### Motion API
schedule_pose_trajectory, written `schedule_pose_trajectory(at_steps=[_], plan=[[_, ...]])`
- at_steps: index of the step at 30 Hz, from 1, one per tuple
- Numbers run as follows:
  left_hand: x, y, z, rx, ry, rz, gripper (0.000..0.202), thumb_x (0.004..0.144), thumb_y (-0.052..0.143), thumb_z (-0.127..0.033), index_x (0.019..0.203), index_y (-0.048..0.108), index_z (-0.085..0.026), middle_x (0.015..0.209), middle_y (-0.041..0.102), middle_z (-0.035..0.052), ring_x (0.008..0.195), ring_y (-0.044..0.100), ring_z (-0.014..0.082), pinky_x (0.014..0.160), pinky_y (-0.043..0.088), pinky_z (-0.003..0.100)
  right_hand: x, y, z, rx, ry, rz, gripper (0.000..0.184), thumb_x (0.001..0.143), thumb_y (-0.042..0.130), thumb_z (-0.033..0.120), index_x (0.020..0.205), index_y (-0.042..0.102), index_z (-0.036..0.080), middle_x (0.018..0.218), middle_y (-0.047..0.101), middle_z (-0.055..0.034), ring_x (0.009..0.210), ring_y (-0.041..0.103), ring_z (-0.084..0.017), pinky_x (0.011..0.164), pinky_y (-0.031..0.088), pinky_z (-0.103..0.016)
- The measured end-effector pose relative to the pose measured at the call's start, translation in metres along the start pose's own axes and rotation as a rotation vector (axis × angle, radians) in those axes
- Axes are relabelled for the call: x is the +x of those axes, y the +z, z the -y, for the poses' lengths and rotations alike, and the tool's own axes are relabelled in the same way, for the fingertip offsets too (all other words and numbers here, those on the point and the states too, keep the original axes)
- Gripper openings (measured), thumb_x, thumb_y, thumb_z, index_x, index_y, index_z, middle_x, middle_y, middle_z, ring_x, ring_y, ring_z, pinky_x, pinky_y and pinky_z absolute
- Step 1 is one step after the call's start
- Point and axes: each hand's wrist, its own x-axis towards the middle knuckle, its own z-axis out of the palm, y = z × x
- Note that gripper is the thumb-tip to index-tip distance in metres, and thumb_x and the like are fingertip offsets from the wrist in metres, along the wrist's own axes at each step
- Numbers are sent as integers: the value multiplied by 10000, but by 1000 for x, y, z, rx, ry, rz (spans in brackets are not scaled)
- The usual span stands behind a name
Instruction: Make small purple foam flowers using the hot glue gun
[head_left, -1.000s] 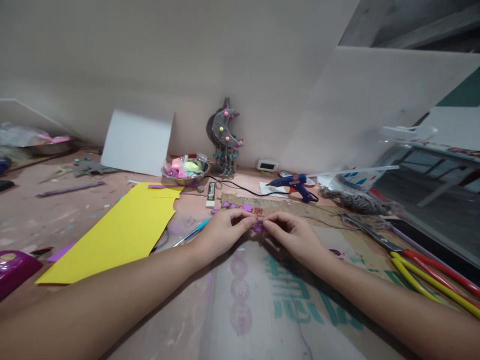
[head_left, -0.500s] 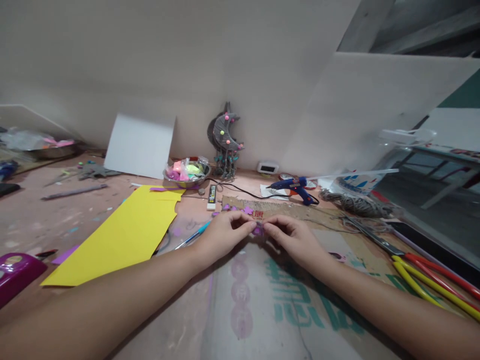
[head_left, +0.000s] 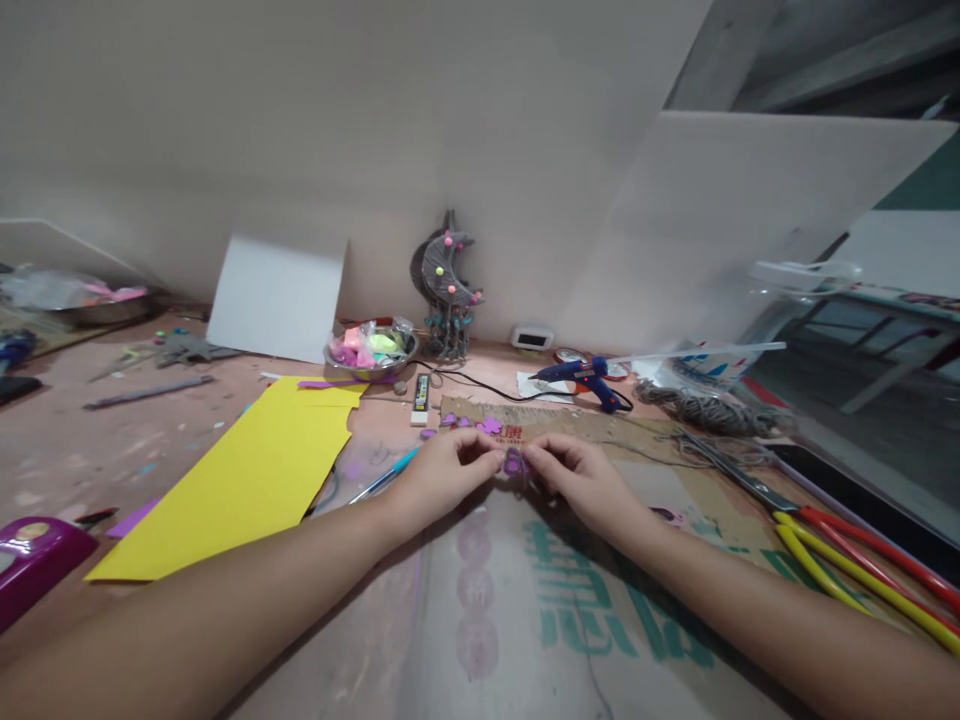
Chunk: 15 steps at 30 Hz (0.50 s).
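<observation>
Between my two hands is a small purple piece with grey yarn around it [head_left: 513,464], held just above the cardboard sheet [head_left: 510,590]. My left hand [head_left: 459,464] pinches its left side with thumb and forefinger. On the other side, my right hand [head_left: 571,470] pinches it the same way, the remaining fingers curled under. Several purple flower and petal cutouts [head_left: 490,426] lie just beyond my fingers on the cardboard. A blue pen [head_left: 384,474] rests beside my left wrist.
Yellow paper [head_left: 232,490] lies left, near a magenta tape dispenser [head_left: 41,560]. A blue glue gun [head_left: 589,374], grey yarn [head_left: 701,408] and red-and-yellow-handled scissors [head_left: 795,525] are on the right. A yarn-wrapped moon [head_left: 447,270] stands by the wall beside a bowl [head_left: 373,345].
The small purple piece has turned between my fingers and shows more of its face. My hands stay in nearly the same place; the whole view has shifted slightly.
</observation>
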Motion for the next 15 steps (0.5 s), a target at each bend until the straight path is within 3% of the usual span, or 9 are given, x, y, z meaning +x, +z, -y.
schedule_pose_trajectory(at_steps=[15], plan=[[1,1,1,-14,-10,-22,227,799,526,-361,766,597,-148,723,612,5,675,545,119,627,406,215,2,-1,-1,28,-45,-39,319,855,460,428,688,531,166,559,433,41,507,417,-91,463,338,-204]])
